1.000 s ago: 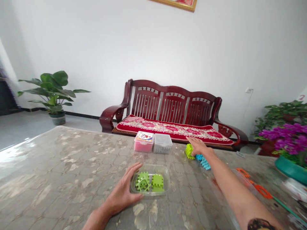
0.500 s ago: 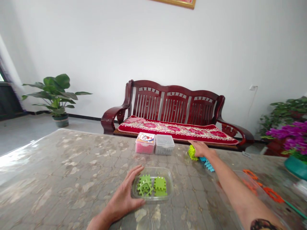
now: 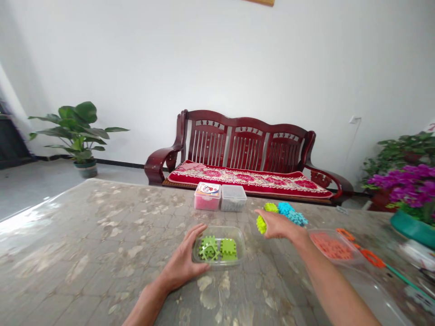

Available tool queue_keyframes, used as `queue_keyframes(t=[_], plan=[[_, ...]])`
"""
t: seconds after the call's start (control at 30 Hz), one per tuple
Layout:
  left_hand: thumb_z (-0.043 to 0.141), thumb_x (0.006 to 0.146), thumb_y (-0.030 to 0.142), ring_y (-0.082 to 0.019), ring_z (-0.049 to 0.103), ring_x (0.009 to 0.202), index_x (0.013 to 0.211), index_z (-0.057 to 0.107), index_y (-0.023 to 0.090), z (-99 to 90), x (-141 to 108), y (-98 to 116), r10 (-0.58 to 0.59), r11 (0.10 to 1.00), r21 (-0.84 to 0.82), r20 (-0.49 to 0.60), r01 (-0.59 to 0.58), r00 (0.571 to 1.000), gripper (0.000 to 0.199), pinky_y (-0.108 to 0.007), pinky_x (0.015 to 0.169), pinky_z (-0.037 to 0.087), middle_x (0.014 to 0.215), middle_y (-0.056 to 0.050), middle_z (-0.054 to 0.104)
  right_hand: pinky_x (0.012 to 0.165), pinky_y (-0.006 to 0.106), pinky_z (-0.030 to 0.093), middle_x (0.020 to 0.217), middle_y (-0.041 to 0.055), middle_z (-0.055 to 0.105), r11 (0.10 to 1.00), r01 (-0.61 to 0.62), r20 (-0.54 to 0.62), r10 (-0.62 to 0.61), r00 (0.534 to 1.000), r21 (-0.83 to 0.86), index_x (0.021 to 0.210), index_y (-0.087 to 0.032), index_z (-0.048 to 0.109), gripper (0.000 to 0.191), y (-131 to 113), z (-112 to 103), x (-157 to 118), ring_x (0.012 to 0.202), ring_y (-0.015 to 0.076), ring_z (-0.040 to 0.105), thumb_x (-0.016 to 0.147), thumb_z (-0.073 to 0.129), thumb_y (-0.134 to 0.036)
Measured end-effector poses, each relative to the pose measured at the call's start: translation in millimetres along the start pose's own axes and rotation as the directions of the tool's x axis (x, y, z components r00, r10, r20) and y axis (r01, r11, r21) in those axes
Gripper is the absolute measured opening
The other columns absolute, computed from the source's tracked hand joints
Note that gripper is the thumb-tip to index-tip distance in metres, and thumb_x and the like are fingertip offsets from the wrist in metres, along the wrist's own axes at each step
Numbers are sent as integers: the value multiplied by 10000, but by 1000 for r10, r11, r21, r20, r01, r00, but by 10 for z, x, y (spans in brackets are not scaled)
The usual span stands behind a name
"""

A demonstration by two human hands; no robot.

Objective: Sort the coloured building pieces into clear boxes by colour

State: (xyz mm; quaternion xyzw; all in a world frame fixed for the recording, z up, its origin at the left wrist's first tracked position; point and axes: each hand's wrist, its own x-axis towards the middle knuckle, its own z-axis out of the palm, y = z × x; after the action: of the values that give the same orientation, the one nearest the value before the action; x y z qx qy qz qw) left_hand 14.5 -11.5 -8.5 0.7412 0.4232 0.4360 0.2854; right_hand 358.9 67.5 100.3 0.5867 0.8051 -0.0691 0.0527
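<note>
My left hand is curved around the left end of a clear plastic container, thumb at the near rim and fingers at the far one. Inside lie light-green notched puzzle tiles, some loose at the left and a squarish tile at the right. My right hand is closed on a yellow-green knobbly block piece, held over the table to the right of the container. Beyond that hand is another yellow-green piece, beside blue interlocking pieces; the fingertips are partly hidden.
A pink-filled lidded box and a grey one stand at the table's far edge. To the right are a tub of orange-red pieces, orange rings and a flowerpot. A wooden bench stands behind.
My right hand has drawn back toward the container with the yellow-green piece, uncovering more blue pieces and another yellow-green one. My left hand stays at the container.
</note>
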Motion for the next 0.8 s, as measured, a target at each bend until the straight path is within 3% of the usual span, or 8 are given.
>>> queue_keyframes(t=[0.13,0.23,0.37,0.47,0.8], plan=[[820,646,268,-355,413,1382,1447,407,229,-5,10,13,12,999,-31,2,-12,1000,902,-527,1165,329,1495,-137,424,932,389,488,1310,174,637,1000,-17,58,18,998,-17,1490,-180,411,948,-389,277,-320,1174,339,610,573,632,-80],[830,654,291,-348,431,1370,1447,411,225,-7,11,18,21,999,-48,0,-21,1000,900,-507,1158,351,1487,-136,437,982,423,466,1373,177,590,999,-46,60,46,997,-9,1507,-191,378,965,-506,343,-404,1226,343,575,583,640,-94],[829,678,314,-343,427,1376,1454,403,226,-3,6,-3,31,998,-50,1,-31,1000,890,-506,1160,351,1496,-137,431,1063,436,409,1471,156,507,994,-28,46,23,999,108,1523,-217,344,1051,-455,300,-438,1308,337,507,545,722,-149],[823,689,335,-347,432,1373,1457,401,222,0,4,-26,43,998,-55,4,-43,999,884,-511,1156,357,1503,-145,425,1104,422,368,1501,155,473,982,17,-10,-15,1000,188,1501,-191,390,1014,-340,251,-481,1347,321,468,547,734,-176],[830,676,330,-353,426,1378,1451,414,230,-27,7,10,26,998,-53,11,-25,1000,885,-518,1160,350,1504,-142,424,1025,373,418,1298,90,661,981,17,-81,-1,997,191,1373,-191,548,741,-244,235,-534,1200,277,575,637,613,-132]])
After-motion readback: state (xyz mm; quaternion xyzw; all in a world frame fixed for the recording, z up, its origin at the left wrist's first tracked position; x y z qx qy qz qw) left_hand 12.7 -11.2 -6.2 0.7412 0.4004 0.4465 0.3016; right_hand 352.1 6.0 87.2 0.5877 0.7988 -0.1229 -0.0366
